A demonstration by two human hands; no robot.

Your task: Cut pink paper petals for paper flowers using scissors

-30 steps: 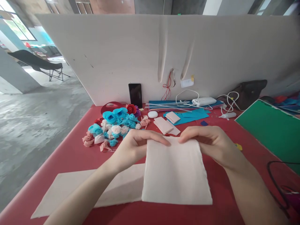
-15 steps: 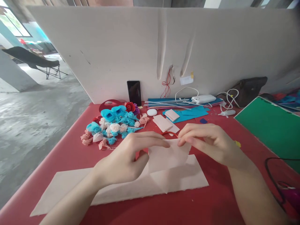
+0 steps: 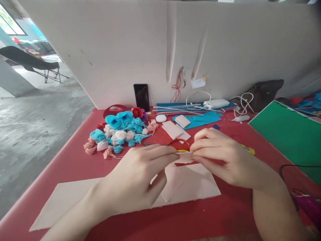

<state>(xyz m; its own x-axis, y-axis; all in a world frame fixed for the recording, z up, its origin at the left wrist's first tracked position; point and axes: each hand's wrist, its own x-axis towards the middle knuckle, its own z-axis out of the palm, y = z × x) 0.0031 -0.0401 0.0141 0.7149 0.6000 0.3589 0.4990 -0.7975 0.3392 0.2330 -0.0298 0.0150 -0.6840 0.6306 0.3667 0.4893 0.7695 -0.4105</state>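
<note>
My L hand (image 3: 140,172) & R hand (image 3: 222,157) pinch the pale sheet (image 3: 185,158) betw. them, abt equally near; its top edge runs L–R, approx. w/ the worktop's (image 3: 237,207) back edge. Pale strip (image 3: 62,197) lies below. Sheet's fold: can't quite tell.

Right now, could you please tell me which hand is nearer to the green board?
Right: the right hand is left of the green board; the left hand is farther left.
</note>
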